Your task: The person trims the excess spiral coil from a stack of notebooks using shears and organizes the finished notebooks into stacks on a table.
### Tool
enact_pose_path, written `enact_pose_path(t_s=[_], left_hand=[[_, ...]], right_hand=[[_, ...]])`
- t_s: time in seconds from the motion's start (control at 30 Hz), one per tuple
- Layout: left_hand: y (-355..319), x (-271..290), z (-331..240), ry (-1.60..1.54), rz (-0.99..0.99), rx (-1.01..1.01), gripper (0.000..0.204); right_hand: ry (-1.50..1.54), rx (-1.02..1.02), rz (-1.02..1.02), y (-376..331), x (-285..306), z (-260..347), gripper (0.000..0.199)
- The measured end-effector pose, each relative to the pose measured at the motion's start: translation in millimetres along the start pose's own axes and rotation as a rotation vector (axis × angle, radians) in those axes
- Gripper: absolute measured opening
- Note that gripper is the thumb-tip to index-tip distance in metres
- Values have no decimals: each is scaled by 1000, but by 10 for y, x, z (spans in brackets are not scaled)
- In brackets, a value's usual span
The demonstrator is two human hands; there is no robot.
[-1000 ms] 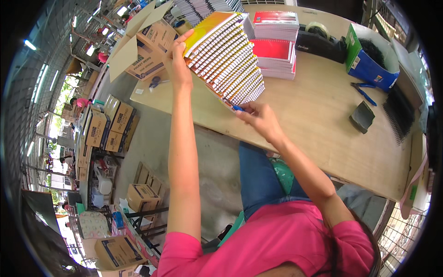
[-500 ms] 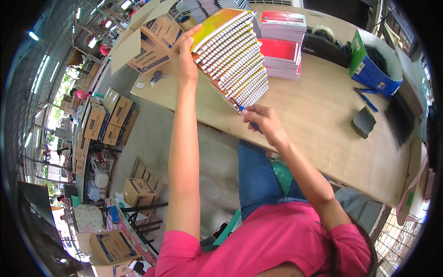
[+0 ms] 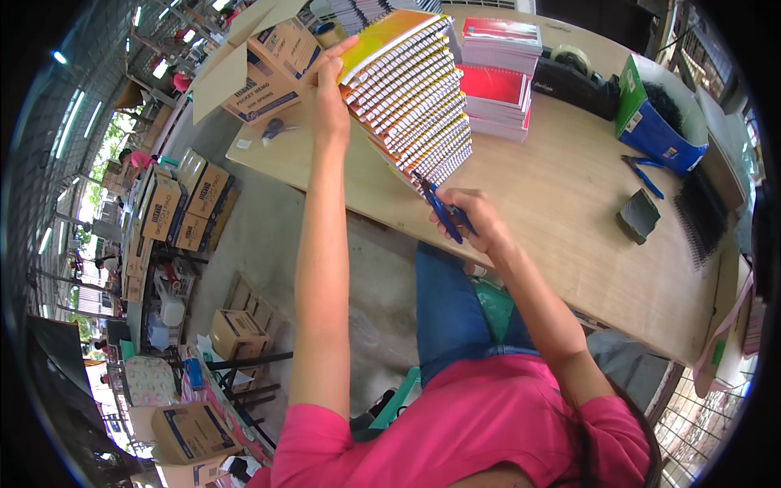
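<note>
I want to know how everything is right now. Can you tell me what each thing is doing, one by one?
Left hand: grips the top of the notebook stack.
Right hand: holds blue-handled pliers.
Spiral notebook stack: leaning, fanned out, on the table.
Blue-handled pliers: tip at the stack's lowest notebooks.
Red notebook piles: flat, untouched.
Cardboard box: flap open.
Blue box: open on top.
Second blue pliers: lying loose.

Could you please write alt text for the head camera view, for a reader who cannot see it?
Seen from above, a person's left hand steadies a leaning stack of spiral-bound notebooks on a wooden table, while the right hand holds blue-handled pliers at the stack's lower edge. Red-covered notebook piles stand behind.
</note>
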State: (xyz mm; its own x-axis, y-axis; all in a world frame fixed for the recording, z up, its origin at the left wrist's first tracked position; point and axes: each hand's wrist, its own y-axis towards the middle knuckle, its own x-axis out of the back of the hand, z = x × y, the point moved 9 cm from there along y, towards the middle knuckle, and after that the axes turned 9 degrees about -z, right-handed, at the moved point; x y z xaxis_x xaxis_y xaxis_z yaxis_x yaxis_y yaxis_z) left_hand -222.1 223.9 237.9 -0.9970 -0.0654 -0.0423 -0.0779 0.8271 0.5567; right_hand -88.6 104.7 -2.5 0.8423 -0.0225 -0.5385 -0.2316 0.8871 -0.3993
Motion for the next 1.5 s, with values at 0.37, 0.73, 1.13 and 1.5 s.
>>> enact_pose_path(t_s=[0.37,0.73,1.13,1.5], left_hand=[[0,0,16,-3,2,7,48],[-9,30,10,2,7,-17,47],[11,35,0,-145,-39,-46,38],[25,5,20,-27,16,-44,47]], right_hand=[[-970,1180,-519,-619,-178,507,34],[-953,1158,-518,-657,-160,511,35],[-662,573,-323,-277,46,320,33],[-1116,1223,-532,-589,-227,425,39]])
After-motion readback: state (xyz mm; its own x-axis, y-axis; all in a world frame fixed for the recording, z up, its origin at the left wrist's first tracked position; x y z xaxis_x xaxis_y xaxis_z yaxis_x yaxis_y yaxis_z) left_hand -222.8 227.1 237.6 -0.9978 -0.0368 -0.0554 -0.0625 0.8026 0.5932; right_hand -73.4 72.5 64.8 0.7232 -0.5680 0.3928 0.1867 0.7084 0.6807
